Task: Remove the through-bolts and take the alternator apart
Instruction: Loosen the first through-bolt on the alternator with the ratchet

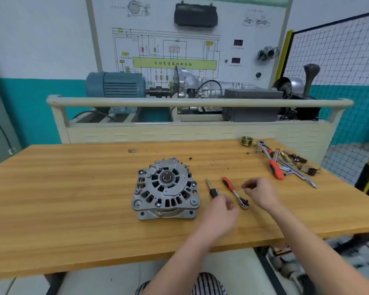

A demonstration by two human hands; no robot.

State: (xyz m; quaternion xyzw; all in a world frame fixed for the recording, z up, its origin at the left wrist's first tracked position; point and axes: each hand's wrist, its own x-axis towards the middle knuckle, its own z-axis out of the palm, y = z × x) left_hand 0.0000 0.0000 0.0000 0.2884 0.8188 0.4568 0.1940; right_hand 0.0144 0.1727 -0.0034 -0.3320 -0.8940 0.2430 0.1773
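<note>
Alternator lying flat near the middle of the wooden workbench, bearing bore facing up, housing halves together. Just right of the alternator: a black-handled driver, shaft pointing away from the person. Left hand, right of the alternator and at the near end of the driver; motion blur hides the fingers, so it cannot be told whether they touch or grip the driver handle. Further right of the alternator: a ratchet wrench with red handle, head toward the person, lying on the bench between the two hands. Right hand beyond the ratchet wrench, fingers curled inward with tips drawn together; whether a small part sits between them cannot be told. Far right and to the rear of the alternator: a brass-coloured grooved pulley, then a heap of tools including a second red-handled ratchet and chrome bars.
</note>
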